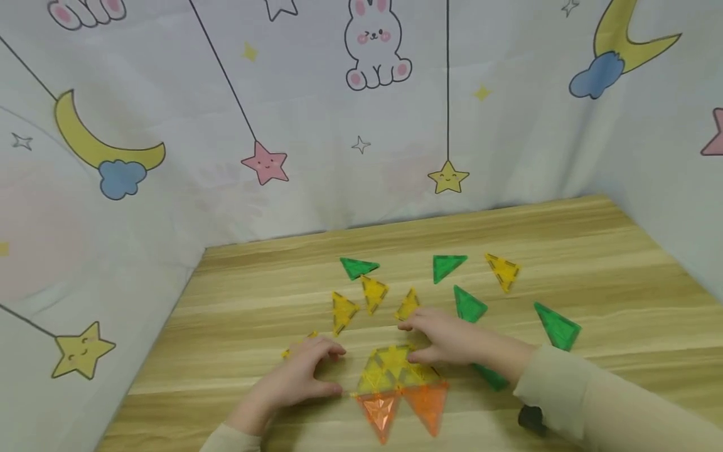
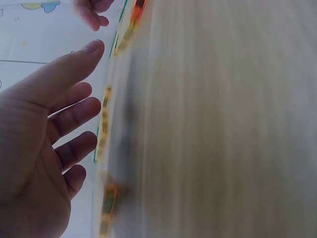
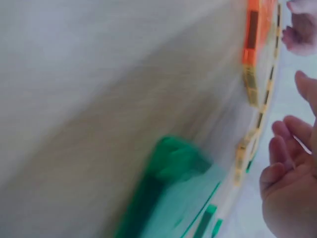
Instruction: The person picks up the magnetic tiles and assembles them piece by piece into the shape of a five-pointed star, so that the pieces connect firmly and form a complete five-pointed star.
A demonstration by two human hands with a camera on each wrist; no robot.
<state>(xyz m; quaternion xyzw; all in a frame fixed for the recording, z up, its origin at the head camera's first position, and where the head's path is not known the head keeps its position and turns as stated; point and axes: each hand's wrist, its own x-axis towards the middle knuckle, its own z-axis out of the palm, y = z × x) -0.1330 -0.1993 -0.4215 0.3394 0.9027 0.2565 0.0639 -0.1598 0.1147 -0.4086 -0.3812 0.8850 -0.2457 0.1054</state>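
Translucent yellow triangular magnetic tiles (image 1: 375,371) lie edge to edge on the wooden table, with two orange triangular tiles (image 1: 380,411) pointing toward me along their near side. To the left of this group my left hand (image 1: 299,376) hovers, fingers loosely bent and thumb apart, holding nothing. A yellow tile (image 1: 294,346) is partly hidden behind it. My right hand (image 1: 446,339) reaches in over the group's right side and covers part of it. Its fingertips are close to a loose yellow tile (image 1: 408,306), while the palm (image 3: 292,198) looks bare in the right wrist view.
Loose yellow tiles (image 1: 343,312) and green tiles (image 1: 450,267) are scattered behind the group. Further green triangles (image 1: 558,326) lie on the right, one partly under my right forearm. A small black object (image 1: 531,419) sits by the right sleeve. A printed cloth (image 1: 316,207) hangs behind the table (image 1: 237,295).
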